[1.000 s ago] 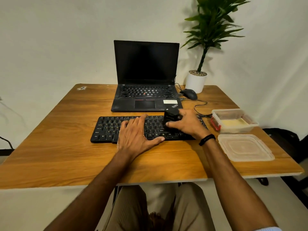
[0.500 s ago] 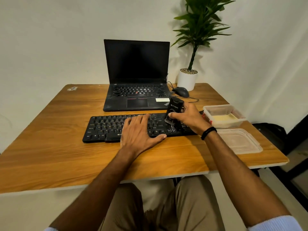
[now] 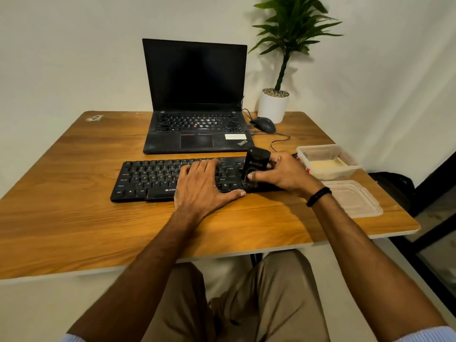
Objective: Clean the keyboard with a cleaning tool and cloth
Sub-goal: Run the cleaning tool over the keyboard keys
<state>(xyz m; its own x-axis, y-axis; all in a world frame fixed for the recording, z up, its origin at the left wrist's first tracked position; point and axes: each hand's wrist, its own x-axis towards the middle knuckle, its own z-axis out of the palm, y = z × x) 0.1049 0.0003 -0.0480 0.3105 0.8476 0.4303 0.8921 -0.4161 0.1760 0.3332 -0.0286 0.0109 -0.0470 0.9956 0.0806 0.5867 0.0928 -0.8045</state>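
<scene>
1. On the wooden table (image 3: 74,218), the black keyboard (image 3: 153,178) lay flat in front of the person, just beside the near edge of the open laptop (image 3: 195,99). That likely put it within easy reach of both hands.
2. Left hand (image 3: 204,186) lay flat on the middle keys, fingers spread and thumb out along the front edge. It gripped nothing. Judged purpose: pin the keyboard so it would not slide under the tool.
3. Right hand (image 3: 283,174) was closed around a small black cleaning tool (image 3: 256,161), thumb across its front, fingers wrapped behind. A black wristband (image 3: 318,196) sat on that wrist.
4. Tool stood roughly upright over the right end of the keyboard, lower end down at the keys. Whether bristles or a nozzle actually touched the keys could not be told; the hand hid the tip.
5. Clear plastic box (image 3: 328,164) sat open at the right, just beside the keyboard end, with something pale inside, possibly the cloth, but not confirmable. Its lid (image 3: 352,198) lay flat on the table nearer the person. Box was probably kept open for a quick swap.
6. Mouse (image 3: 264,124) and potted plant (image 3: 274,104) were at the back right, well apart from the work.
7. Judgement: the tool pass was under way at the right end; the cloth wipe was not yet done.
</scene>
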